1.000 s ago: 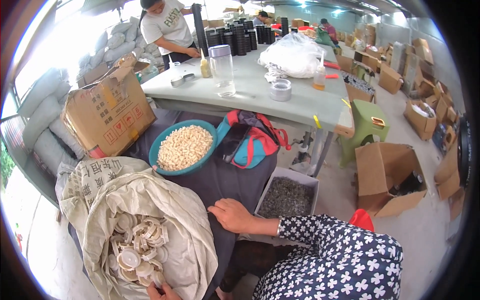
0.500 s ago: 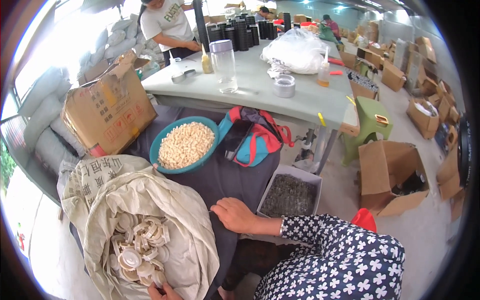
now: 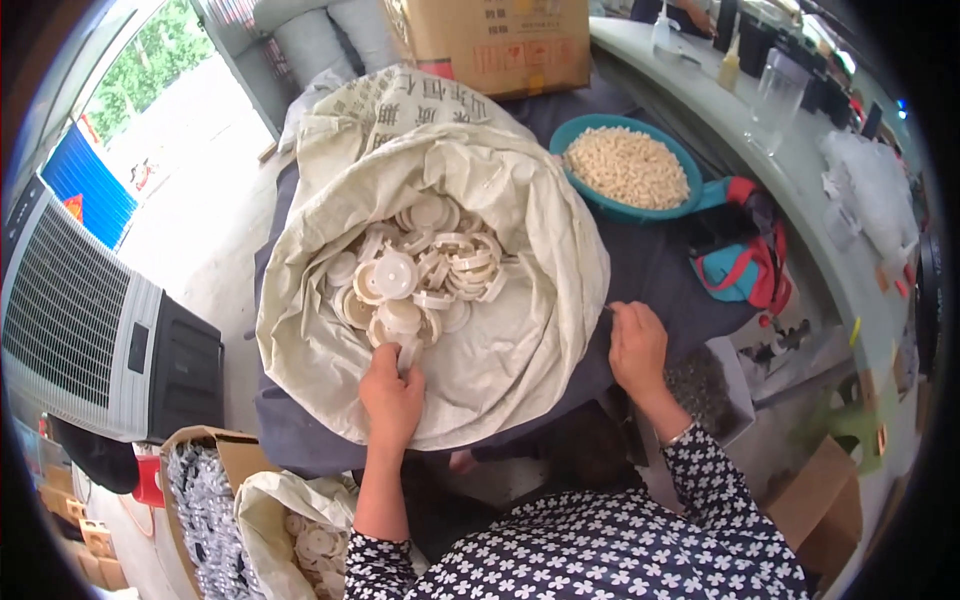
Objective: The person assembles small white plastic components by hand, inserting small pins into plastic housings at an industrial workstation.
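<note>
A large cream woven sack (image 3: 500, 375) lies with its mouth spread wide on the dark cloth. Inside is a heap of pale round plastic caps (image 3: 396, 275). At the heap's near edge, my left hand (image 3: 392, 398) is closed, with a pale cap (image 3: 408, 352) between thumb and fingers. My right hand (image 3: 638, 345) is by the sack's right rim, fingers pinched together; a tiny tip shows at them, too small to name. Beyond it, a teal basin (image 3: 683, 205) holds many small cream-coloured plugs (image 3: 628, 168).
A cardboard box (image 3: 490, 50) stands behind the sack. Right of the basin lies a red, blue and black bag (image 3: 745, 255). A white box of dark small parts (image 3: 735, 385) is below my right forearm. A grey-white air cooler (image 3: 80, 310) stands left, near a smaller sack (image 3: 262, 510).
The view has swung left, so the sack now lies mid-picture and the air cooler shows. My left hand has come more fully into view at the caps; my right hand stays pinched.
</note>
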{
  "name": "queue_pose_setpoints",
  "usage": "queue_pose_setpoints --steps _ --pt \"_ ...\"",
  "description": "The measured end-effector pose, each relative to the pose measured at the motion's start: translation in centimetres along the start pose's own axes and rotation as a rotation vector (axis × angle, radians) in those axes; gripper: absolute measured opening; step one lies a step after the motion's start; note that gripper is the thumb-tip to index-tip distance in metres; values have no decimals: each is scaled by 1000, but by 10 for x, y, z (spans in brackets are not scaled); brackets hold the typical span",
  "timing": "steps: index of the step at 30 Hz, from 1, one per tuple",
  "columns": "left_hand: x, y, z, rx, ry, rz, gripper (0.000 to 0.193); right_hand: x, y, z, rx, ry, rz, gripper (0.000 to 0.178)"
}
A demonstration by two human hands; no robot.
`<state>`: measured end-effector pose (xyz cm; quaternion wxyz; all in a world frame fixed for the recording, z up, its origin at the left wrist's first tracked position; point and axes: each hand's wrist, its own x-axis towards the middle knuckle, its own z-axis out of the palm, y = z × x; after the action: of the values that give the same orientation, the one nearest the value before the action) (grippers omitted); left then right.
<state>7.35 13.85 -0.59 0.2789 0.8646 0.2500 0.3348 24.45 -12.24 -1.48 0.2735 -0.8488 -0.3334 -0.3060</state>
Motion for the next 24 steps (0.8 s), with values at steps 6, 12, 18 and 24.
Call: queue_pose_setpoints --steps 6,12,18,24 --pt "22 19 -7 82 -304 143 23 -4 1 -4 33 -28 -55 14" --pt "39 12 28 -17 -337 208 23 -9 3 -13 3 -13 -21 17" --pt "24 40 13 153 -326 509 23 -9 3 -18 0 35 -38 14" --pt "20 7 -14 -183 -359 71 15 -6 -5 3 43 -69 -42 12"
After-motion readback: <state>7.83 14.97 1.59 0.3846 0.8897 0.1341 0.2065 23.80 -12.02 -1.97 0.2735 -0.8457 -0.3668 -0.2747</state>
